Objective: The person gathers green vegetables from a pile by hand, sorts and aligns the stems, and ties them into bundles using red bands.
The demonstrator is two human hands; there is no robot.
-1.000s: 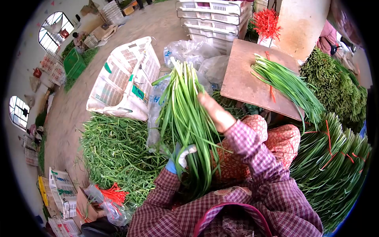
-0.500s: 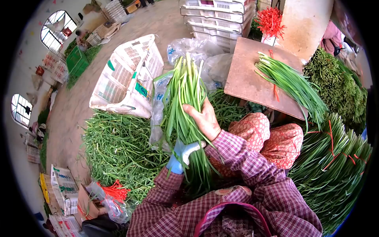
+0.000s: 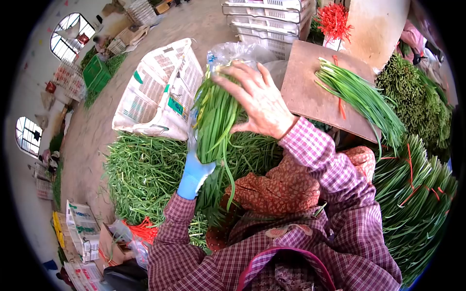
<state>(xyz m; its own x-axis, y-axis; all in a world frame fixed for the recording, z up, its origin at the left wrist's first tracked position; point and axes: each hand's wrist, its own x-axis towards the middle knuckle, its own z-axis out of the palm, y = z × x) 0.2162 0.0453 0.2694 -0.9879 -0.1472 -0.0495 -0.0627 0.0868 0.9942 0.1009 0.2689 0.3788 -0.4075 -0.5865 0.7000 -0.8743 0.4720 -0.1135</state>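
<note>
A loose bunch of garlic chives (image 3: pixel 213 123) is held upright in front of me, its pale ends at the top. My left hand (image 3: pixel 194 175), in a blue glove, grips it low down, with the fingers mostly hidden behind the leaves. Bare and spread, my right hand (image 3: pixel 264 104) hovers at the upper right of the bunch; whether its fingertips touch the stems I cannot tell. To the left and below lies a heap of loose chives (image 3: pixel 141 179). A bunch with a red tie (image 3: pixel 357 102) rests on a brown board (image 3: pixel 303 92) to the right.
A white plastic crate (image 3: pixel 145 109) lies tilted beyond the heap, next to clear plastic bags (image 3: pixel 238 51). Stacked white crates (image 3: pixel 267 22) stand at the back. Red ties (image 3: pixel 334 22) hang near a pillar (image 3: pixel 378 29). Tied bunches (image 3: pixel 412 213) are piled at my right.
My right hand has let go of the stems, opened and moved up towards their top. My left hand has shifted left and slightly up, bringing the bunch left.
</note>
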